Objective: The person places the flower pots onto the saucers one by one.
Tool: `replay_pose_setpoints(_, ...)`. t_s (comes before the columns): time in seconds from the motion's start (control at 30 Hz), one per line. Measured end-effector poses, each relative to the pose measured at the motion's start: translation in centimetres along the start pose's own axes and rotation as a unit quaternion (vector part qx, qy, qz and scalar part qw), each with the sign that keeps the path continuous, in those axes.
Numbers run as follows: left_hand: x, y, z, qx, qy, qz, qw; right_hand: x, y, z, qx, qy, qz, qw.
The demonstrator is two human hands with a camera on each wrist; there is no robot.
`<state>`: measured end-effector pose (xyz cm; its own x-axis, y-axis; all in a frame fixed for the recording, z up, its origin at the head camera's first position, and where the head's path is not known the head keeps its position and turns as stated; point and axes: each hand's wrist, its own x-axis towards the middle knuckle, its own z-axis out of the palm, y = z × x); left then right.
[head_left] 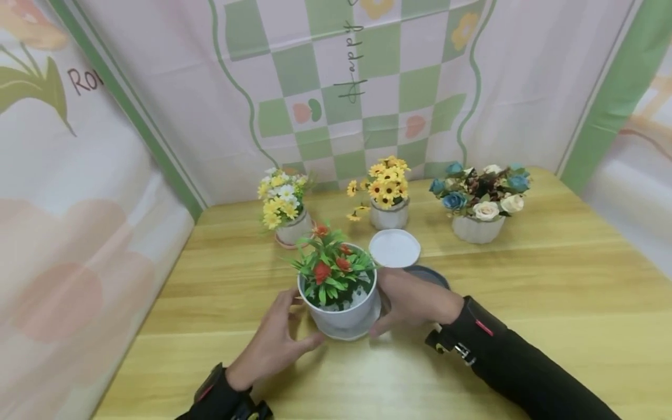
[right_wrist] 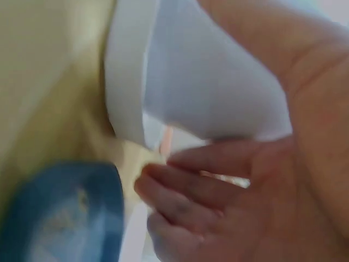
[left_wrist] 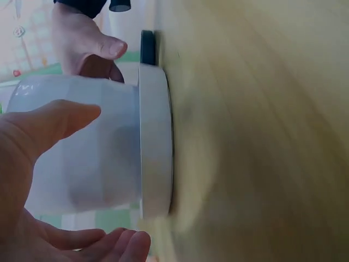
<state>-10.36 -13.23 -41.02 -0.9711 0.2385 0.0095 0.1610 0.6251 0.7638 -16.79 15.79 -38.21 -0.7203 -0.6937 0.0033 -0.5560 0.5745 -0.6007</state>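
Observation:
A white flowerpot (head_left: 341, 318) holds an artificial plant (head_left: 331, 271) with green leaves and red flowers. It sits upright in a white saucer (left_wrist: 155, 142) on the wooden table. My left hand (head_left: 275, 344) is at the pot's left side, thumb and fingers spread, with a gap to the pot wall in the left wrist view. On the other side is my right hand (head_left: 412, 300), its index finger right along the pot wall and the other fingers loosely extended. Neither hand's fingers curl round the pot.
Behind the right hand lie a dark saucer (head_left: 431, 274), partly hidden, and a white saucer (head_left: 395, 248). Along the back stand pots of yellow-and-white flowers (head_left: 283, 195), small sunflowers (head_left: 387, 184) and blue-and-cream roses (head_left: 483, 195). A patterned cloth (head_left: 362, 105) hangs behind the table.

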Motion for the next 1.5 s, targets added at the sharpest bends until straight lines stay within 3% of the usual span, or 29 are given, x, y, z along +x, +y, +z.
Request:
replay_pose_setpoints(0.1, 0.5, 0.2, 0.6, -0.016, -0.022, 0.01, 0.9996, -0.5, -0.1, 0.6, 0.016, 0.02, 0.012, 1.0)
replay_pose_setpoints(0.27, 1.0, 0.4, 1.3, -0.016, -0.019, 0.026, 0.9994, -1.1, -0.5, 1.7, 0.04, 0.045, 0.041, 0.997)
replay_pose_setpoints(0.53, 1.7, 0.5, 1.6, -0.015, -0.008, 0.063, 0.9979, -0.9, -0.7, 3.4, -0.016, 0.12, 0.039, 0.992)
replay_pose_setpoints(1.33, 2.0, -0.1, 1.4, -0.013, 0.015, 0.076, 0.9969, 0.4, -1.3, 3.5, 0.033, 0.113, 0.048, 0.992)
replay_pose_setpoints(1.5, 2.4, -0.4, 0.8, -0.023, 0.01, 0.102, 0.9944, 1.3, -1.2, 3.5, 0.024, 0.108, 0.045, 0.993)
